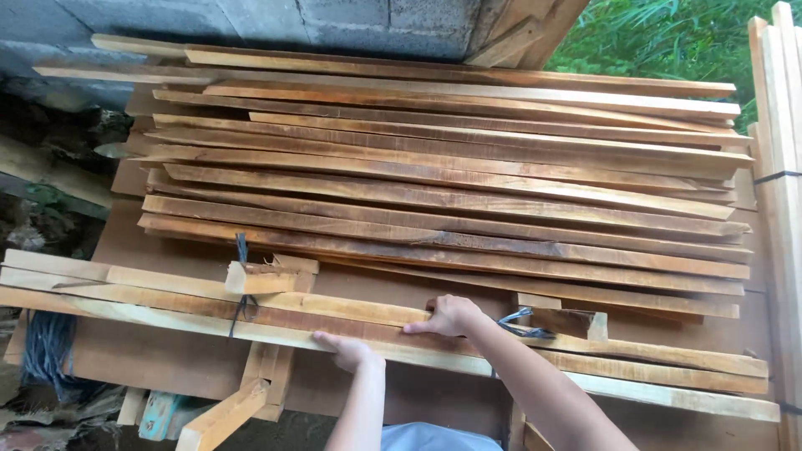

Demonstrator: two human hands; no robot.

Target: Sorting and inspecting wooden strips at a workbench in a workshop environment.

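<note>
— Both hands are pressing down flat on that bundle of long strips lying along the near edge of the bench; the left hand is resting on the front strip, the right hand just behind it, fingers spread, gripping nothing.

— I'm thinking splinters; those edges are looking rough. And the bundle's left end is hanging past the bench edge, so it might tip.

— Counting them?

— Two hands, two dark ties around the bundle, roughly fifteen planks stacked towards the far edge; I can't tell exactly.
</note>
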